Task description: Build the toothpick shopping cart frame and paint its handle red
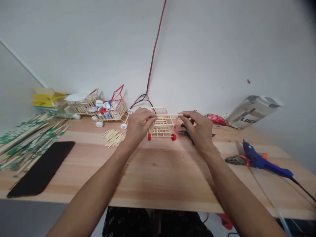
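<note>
Between my two hands a thin wooden stick is held level, one end in each. My left hand is closed, pinching its left end; a small bit of red shows at those fingertips. My right hand pinches the other end between thumb and forefinger. Just behind and below the stick stands a small cart made of sticks, upright on the table, with red wheels in front. My hands partly hide its upper sides. Short cut sticks lie in a loose pile left of the cart.
Two more stick carts, one filled with bottle caps, stand at the back left. Wrapped chopsticks and a black slab lie left. A blue glue gun, dark-jawed pliers and a bag are right.
</note>
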Action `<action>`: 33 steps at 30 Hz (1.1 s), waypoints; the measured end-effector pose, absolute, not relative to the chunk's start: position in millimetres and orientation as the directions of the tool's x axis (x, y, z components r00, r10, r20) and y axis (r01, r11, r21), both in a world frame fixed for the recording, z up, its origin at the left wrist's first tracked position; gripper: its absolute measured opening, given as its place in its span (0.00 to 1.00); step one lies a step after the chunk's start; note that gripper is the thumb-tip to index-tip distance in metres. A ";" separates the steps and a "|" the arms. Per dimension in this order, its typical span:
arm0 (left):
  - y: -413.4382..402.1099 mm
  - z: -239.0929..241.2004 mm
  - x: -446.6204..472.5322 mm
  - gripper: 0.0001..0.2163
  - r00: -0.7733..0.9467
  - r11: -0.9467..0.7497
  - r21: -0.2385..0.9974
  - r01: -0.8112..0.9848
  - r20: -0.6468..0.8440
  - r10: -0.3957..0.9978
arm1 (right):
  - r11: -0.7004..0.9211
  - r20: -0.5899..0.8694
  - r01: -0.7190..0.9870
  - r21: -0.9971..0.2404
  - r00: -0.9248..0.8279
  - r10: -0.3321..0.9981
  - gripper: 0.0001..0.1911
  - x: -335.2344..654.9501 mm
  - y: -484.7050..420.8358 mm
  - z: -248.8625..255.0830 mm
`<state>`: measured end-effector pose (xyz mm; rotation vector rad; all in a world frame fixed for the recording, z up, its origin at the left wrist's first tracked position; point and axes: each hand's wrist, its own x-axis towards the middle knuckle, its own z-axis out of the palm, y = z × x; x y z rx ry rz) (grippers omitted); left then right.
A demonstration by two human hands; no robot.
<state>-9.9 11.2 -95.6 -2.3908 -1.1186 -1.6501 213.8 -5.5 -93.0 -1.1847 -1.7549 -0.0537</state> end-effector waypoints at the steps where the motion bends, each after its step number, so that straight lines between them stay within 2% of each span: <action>1: 11.1 -95.6 -9.6 0.03 0.175 -0.739 0.359 0.570 0.826 0.536 | 0.526 0.732 0.725 -0.445 -0.044 0.680 0.09 213.5 -5.5 -93.2; 9: 10.3 -96.4 -8.4 0.02 0.159 -0.735 0.398 0.549 0.814 0.559 | 0.515 0.733 0.730 -0.449 -0.030 0.680 0.09 213.4 -4.1 -92.9; 11: 9.4 -94.9 -8.5 0.05 0.156 -0.733 0.425 0.531 0.801 0.577 | 0.513 0.733 0.734 -0.445 -0.031 0.680 0.10 213.4 -3.9 -92.6; 14: 8.7 -89.8 -10.3 0.13 0.143 -0.705 0.514 0.488 0.750 0.646 | 0.511 0.733 0.738 -0.441 -0.032 0.679 0.09 213.0 -3.8 -92.5; 17: 12.1 -85.5 -16.1 0.16 0.085 -0.632 0.634 0.446 0.673 0.735 | 0.519 0.740 0.736 -0.435 -0.036 0.671 0.09 212.7 -3.6 -92.7; 20: 19.7 -88.1 -24.4 0.18 0.041 -0.550 0.693 0.465 0.604 0.796 | 0.521 0.742 0.737 -0.430 -0.040 0.669 0.09 212.9 -3.3 -92.6; 26: 28.9 -106.4 -26.2 0.08 0.185 -0.529 0.699 0.482 0.509 0.841 | 0.524 0.743 0.735 -0.430 -0.041 0.668 0.09 212.9 -3.7 -91.9; 30: 25.8 -109.1 -17.8 0.03 0.152 -0.532 0.706 0.467 0.529 0.835 | 0.539 0.750 0.724 -0.430 -0.046 0.660 0.09 211.7 -4.2 -91.9; 33: 22.3 -107.4 -12.4 0.03 0.140 -0.533 0.709 0.462 0.535 0.833 | 0.538 0.760 0.729 -0.424 -0.038 0.649 0.09 212.5 -3.2 -93.0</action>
